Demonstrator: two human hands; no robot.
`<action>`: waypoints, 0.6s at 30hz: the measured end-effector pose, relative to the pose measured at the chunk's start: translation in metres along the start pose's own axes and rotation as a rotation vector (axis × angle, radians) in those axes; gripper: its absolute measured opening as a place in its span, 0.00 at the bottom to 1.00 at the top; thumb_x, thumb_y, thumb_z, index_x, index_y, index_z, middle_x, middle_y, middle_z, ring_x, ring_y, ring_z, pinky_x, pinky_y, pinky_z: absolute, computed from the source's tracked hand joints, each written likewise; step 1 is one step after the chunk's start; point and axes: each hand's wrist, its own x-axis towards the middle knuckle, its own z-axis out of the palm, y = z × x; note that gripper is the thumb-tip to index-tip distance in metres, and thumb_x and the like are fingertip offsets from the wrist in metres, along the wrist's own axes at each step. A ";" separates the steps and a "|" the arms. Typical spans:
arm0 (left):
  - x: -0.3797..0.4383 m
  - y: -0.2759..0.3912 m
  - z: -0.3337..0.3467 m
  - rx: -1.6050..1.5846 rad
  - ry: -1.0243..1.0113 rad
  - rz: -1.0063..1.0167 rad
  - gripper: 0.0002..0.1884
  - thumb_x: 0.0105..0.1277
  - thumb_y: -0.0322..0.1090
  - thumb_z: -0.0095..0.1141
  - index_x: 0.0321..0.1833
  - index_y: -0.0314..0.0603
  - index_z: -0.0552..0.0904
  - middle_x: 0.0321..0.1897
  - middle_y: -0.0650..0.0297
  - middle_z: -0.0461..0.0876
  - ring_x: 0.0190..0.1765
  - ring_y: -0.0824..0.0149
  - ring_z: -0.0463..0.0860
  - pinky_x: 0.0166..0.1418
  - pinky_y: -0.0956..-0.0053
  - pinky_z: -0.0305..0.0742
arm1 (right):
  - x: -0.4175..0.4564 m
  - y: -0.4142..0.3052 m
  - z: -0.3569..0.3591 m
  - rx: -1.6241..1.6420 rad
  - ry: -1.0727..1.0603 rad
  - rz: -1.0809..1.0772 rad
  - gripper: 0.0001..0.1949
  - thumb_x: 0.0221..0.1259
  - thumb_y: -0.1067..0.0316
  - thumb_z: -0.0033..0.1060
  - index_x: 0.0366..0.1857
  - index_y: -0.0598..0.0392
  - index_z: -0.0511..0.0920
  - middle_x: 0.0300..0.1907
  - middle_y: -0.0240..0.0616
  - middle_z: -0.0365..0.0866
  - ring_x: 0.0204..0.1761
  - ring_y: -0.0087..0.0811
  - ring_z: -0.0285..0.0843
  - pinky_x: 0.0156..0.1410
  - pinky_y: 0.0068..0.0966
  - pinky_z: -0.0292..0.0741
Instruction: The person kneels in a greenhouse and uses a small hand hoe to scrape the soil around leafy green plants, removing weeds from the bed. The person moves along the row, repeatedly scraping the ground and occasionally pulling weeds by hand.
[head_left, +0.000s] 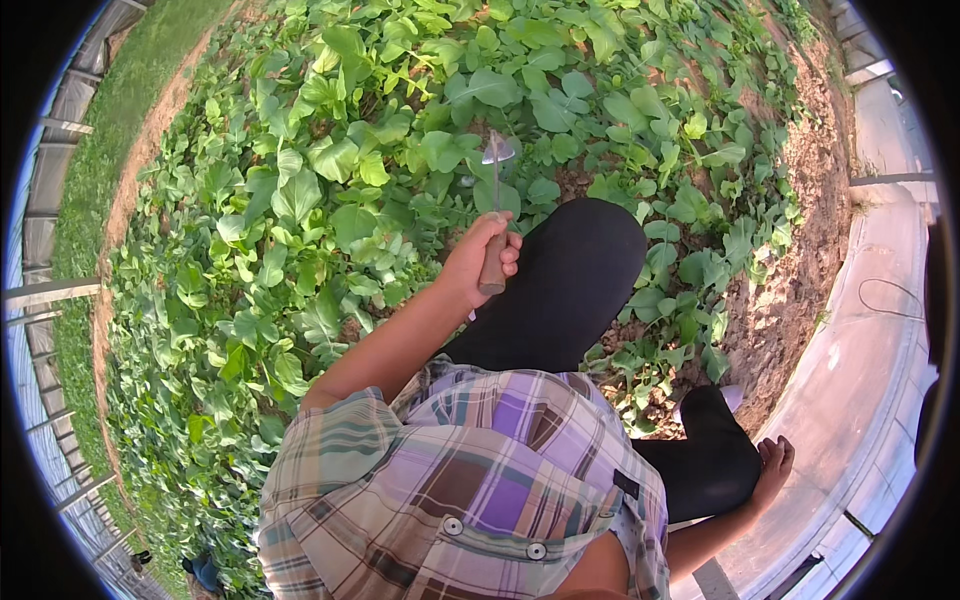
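Note:
My left hand (480, 259) is closed around the brown wooden handle (492, 266) of a small hand hoe, in front of my dark-trousered knee (592, 247). The hoe's thin metal shank points away from me, and its pale metal blade (498, 152) is over broad green leaves. Whether the blade touches soil or foliage, I cannot tell. Down at the right, my right hand (775, 466) rests against the outer side of my other bent knee (731, 472), its fingers slightly curled and holding nothing.
Dense leafy green plants (300, 195) spread ahead and to the left. Bare soil (814, 180) runs along the right, beside a low wall of pale sheeting (862, 330). A grass strip (112, 142) lies beyond a soil path at left. A dark blue shape (202, 571) sits at lower left.

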 end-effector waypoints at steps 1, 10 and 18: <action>0.000 -0.001 -0.016 -0.040 0.081 -0.011 0.15 0.69 0.35 0.54 0.56 0.43 0.70 0.34 0.57 0.76 0.27 0.71 0.74 0.28 0.77 0.74 | 0.001 0.000 0.002 -0.001 0.010 -0.007 0.20 0.75 0.53 0.48 0.59 0.57 0.72 0.47 0.47 0.81 0.48 0.35 0.82 0.52 0.28 0.78; -0.009 0.008 -0.040 -0.304 0.124 -0.095 0.13 0.67 0.32 0.60 0.50 0.35 0.73 0.36 0.58 0.75 0.31 0.71 0.75 0.32 0.78 0.77 | 0.004 -0.013 0.018 -0.109 0.131 -0.015 0.16 0.74 0.58 0.50 0.52 0.60 0.74 0.39 0.43 0.83 0.38 0.30 0.84 0.43 0.24 0.78; -0.029 0.033 0.032 0.026 -0.317 0.142 0.23 0.77 0.38 0.48 0.71 0.42 0.63 0.42 0.59 0.72 0.34 0.74 0.74 0.38 0.78 0.78 | -0.014 -0.025 0.005 -0.662 0.238 -0.184 0.12 0.68 0.63 0.55 0.48 0.58 0.77 0.37 0.47 0.84 0.40 0.37 0.86 0.46 0.29 0.80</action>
